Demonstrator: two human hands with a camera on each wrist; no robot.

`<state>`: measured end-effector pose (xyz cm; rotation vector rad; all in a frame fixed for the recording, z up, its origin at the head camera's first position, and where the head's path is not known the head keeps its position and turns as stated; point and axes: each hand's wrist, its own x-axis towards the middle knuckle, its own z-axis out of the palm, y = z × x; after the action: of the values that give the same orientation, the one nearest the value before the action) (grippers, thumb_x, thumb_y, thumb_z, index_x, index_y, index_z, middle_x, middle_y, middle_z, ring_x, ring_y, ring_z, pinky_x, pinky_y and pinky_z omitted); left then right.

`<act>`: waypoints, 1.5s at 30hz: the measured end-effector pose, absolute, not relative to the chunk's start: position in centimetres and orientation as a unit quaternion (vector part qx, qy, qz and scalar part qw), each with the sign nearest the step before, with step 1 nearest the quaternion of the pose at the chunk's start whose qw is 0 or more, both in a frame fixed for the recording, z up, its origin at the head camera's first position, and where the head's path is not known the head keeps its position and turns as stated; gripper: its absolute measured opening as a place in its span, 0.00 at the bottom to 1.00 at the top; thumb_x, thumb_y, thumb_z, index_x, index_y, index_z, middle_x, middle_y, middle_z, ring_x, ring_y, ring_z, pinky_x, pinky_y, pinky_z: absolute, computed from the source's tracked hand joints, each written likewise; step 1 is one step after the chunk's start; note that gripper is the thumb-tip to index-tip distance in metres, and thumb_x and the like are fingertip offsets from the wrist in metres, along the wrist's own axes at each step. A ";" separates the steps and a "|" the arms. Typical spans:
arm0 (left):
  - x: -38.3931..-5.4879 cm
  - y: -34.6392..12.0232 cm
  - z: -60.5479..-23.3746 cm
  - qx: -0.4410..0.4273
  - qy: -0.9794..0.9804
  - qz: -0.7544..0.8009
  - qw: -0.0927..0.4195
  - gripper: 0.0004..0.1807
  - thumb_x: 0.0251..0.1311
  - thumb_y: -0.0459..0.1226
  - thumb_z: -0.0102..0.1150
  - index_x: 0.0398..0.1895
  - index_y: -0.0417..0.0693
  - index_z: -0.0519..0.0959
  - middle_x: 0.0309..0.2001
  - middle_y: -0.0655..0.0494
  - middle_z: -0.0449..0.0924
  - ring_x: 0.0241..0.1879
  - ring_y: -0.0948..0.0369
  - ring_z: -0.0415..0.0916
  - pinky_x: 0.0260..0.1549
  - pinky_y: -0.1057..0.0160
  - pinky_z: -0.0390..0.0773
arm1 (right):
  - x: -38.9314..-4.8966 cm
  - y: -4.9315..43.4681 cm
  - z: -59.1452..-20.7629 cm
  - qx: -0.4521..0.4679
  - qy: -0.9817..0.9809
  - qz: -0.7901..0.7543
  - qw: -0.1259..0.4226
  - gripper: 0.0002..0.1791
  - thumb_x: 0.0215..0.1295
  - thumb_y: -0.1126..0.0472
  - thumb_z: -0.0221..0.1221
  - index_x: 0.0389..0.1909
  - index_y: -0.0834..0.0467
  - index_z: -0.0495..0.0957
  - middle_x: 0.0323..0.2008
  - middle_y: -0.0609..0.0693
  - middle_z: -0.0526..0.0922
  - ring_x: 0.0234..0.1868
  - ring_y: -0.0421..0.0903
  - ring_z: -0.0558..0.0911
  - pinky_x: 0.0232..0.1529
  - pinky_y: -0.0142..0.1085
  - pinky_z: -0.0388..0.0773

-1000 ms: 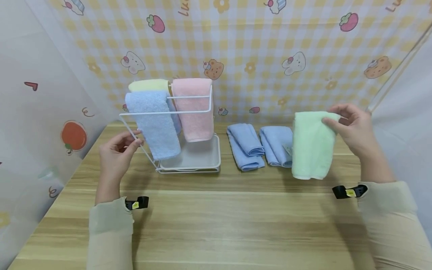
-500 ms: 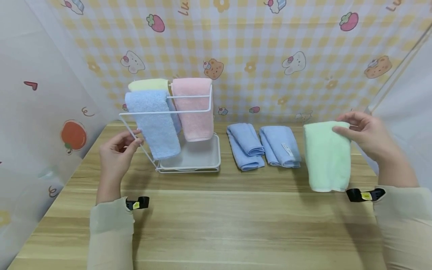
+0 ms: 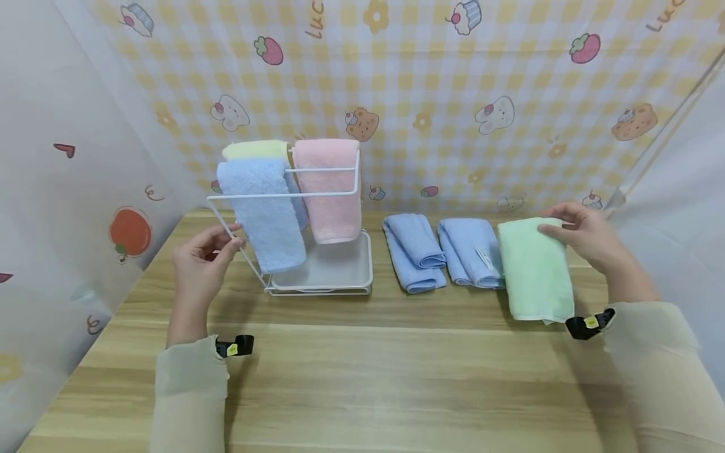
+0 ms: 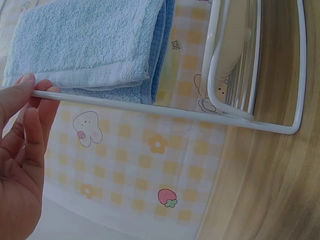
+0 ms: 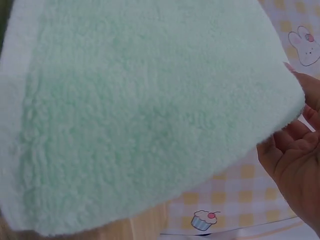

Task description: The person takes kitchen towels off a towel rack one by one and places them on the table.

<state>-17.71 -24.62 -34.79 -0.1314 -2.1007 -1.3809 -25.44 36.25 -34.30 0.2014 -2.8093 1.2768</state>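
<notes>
There are 6 towels [image 3: 537, 270], 1 rack [image 4: 165, 111], 1 tray [image 3: 337, 272] and 1 table [image 3: 362, 390].

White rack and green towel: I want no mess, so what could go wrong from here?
The white rack might tip if the left hand tugs the side bar it grips, since towels hang high on it. The green towel might slip or unfold, as the right hand pinches it near one upper corner.

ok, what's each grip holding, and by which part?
Left grip: the rack, by its left side bar. Right grip: the green towel, by its top edge, near the right corner.
</notes>
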 end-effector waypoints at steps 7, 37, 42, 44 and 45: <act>-17.8 -24.5 -35.0 -0.048 -0.789 -0.524 0.318 0.10 0.60 0.28 0.66 0.44 0.33 0.85 0.28 0.72 0.85 0.25 0.72 0.77 0.24 0.79 0.73 | -26.8 36.3 -35.6 0.050 -0.920 0.388 0.036 0.24 0.70 0.50 0.60 0.54 0.66 0.73 0.49 0.38 0.70 0.48 0.30 0.69 0.42 0.16 0.70; -17.6 -24.3 -35.0 -0.045 -0.780 -0.536 0.320 0.10 0.59 0.26 0.65 0.43 0.30 0.84 0.27 0.78 0.83 0.24 0.75 0.75 0.22 0.79 0.72 | -30.3 36.4 -38.4 0.005 -0.924 0.381 0.015 0.32 0.70 0.42 0.56 0.60 0.64 0.71 0.59 0.60 0.73 0.54 0.47 0.74 0.45 0.33 0.71; -17.8 -24.3 -35.0 -0.043 -0.780 -0.535 0.320 0.10 0.59 0.25 0.65 0.44 0.30 0.84 0.26 0.81 0.82 0.24 0.75 0.76 0.22 0.80 0.72 | -30.2 36.6 -38.1 0.009 -0.919 0.394 0.027 0.28 0.70 0.45 0.59 0.57 0.64 0.72 0.46 0.38 0.77 0.46 0.34 0.72 0.43 0.26 0.69; -17.8 -24.3 -35.0 -0.045 -0.780 -0.535 0.321 0.10 0.58 0.24 0.65 0.44 0.30 0.84 0.26 0.80 0.82 0.24 0.74 0.76 0.22 0.80 0.72 | -30.1 36.7 -38.0 0.014 -0.912 0.408 0.042 0.26 0.70 0.47 0.60 0.55 0.65 0.73 0.39 0.26 0.75 0.41 0.26 0.71 0.42 0.21 0.69; -17.8 -24.3 -35.0 -0.046 -0.781 -0.533 0.321 0.10 0.58 0.24 0.65 0.44 0.30 0.84 0.26 0.80 0.82 0.24 0.74 0.76 0.22 0.80 0.71 | -30.0 36.8 -38.0 0.019 -0.908 0.414 0.051 0.25 0.70 0.49 0.60 0.54 0.65 0.73 0.36 0.22 0.74 0.39 0.23 0.72 0.40 0.19 0.70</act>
<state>-17.85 -24.31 -35.00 -0.1206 -2.0522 -1.4001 -30.05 36.78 -37.97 0.0563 -2.7654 1.2617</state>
